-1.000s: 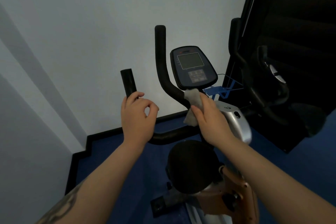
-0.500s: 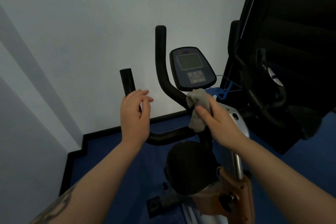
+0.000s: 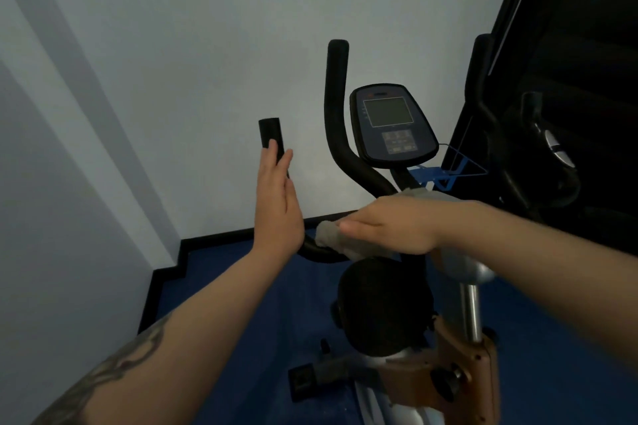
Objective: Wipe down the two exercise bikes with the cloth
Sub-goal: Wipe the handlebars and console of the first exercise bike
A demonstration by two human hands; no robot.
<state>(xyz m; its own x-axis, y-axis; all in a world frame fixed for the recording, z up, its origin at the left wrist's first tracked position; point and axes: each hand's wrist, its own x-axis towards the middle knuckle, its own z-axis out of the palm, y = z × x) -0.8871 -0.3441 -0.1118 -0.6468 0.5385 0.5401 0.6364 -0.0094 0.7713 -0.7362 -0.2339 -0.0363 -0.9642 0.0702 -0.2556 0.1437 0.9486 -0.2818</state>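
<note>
An exercise bike stands in front of me with black handlebars (image 3: 336,107), a dark console (image 3: 392,124) and a black seat (image 3: 383,307). My right hand (image 3: 390,224) lies flat over a grey cloth (image 3: 331,238) and presses it onto the low crossbar of the handlebars. My left hand (image 3: 278,203) is open, fingers straight, beside the left handlebar grip (image 3: 271,134), touching it lightly at the fingertips. A second, black exercise bike (image 3: 538,155) stands at the right, mostly in shadow.
A pale wall rises right behind the bike, with a black skirting and blue floor (image 3: 241,286) below. A blue wire holder (image 3: 445,176) sits under the console. A dark panel fills the upper right. The bike's orange frame part (image 3: 462,373) is near my right forearm.
My right hand has moved the cloth from the handlebar's centre bend down and left onto the crossbar. My left hand has let go of the left grip and opened flat.
</note>
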